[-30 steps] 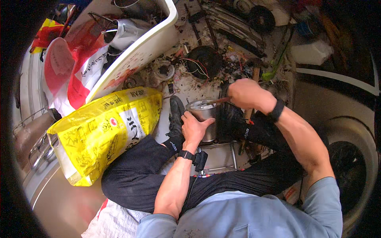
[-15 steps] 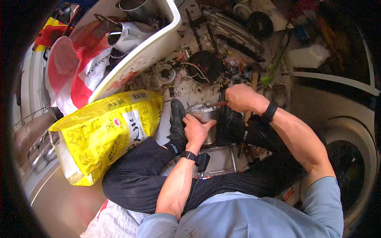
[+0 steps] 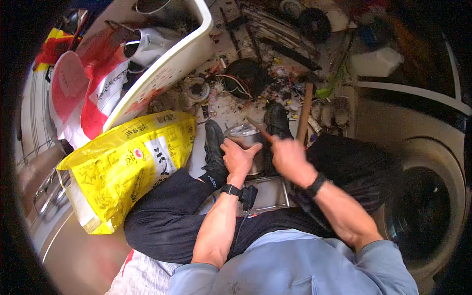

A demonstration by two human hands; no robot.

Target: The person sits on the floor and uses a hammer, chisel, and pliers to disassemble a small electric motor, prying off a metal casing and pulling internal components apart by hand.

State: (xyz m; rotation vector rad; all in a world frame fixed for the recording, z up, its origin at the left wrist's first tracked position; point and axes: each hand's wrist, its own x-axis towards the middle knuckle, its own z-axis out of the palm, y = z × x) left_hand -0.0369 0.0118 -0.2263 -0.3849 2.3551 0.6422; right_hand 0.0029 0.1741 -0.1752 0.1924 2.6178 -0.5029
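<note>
Between my feet stands a silvery metal cylinder (image 3: 254, 153), with pale, shiny material showing at its top. My left hand (image 3: 238, 158) is wrapped around its near left side, thumb across the front. In my right hand (image 3: 291, 158), closed but smeared by motion, is a slim tool with a reddish-brown handle (image 3: 264, 133). The tool slants up and left, its thin tip just above the far right edge of the cylinder's top. Whether the tip touches the metal I cannot tell, nor exactly what kind of tool it is.
A yellow printed bag (image 3: 130, 164) lies left of my leg. Behind it leans a white bin (image 3: 162, 73) with metal vessels inside. A wooden-handled hammer (image 3: 305, 110) rests beyond my right foot, among scattered debris and a dark round pan (image 3: 244, 77). A washing-machine-like drum door (image 3: 423, 216) stands right.
My right hand has come down and nearer to me, turning the tool from nearly level across the cylinder's top to a slant. My left hand keeps its hold. The whole view has shifted slightly.
</note>
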